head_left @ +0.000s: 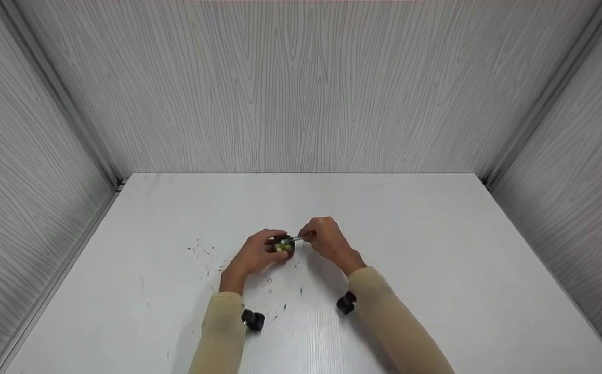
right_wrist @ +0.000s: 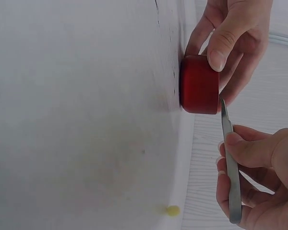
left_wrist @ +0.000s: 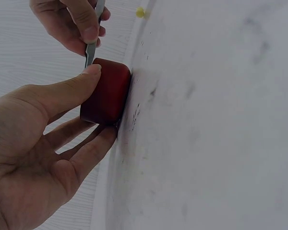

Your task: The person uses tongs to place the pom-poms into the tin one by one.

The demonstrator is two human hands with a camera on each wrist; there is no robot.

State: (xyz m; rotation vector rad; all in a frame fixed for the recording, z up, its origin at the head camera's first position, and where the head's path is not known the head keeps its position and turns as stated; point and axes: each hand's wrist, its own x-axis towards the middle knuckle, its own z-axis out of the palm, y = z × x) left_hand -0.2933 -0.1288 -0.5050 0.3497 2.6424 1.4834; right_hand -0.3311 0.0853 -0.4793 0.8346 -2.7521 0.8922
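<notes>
A small red cup (left_wrist: pixel 108 91) stands on the white table, holding several yellow-green and pale beads (head_left: pixel 282 246) seen from above in the head view. My left hand (head_left: pixel 257 252) grips the cup from its left side, thumb near the rim and fingers around the wall. Silver tweezers (right_wrist: pixel 233 177) are pinched between the thumb and fingers of my right hand (head_left: pixel 328 240). Their tips reach over the cup's rim from the right, in among the beads in the head view. The cup's inside is hidden in both wrist views.
A single yellow bead (right_wrist: pixel 173 211) lies on the table (head_left: pixel 436 259), off to the cup's right. Dark specks and scuffs (head_left: pixel 202 249) mark the surface left of and in front of the cup. Pale wood-grain walls (head_left: pixel 301 104) enclose the table at the back and both sides.
</notes>
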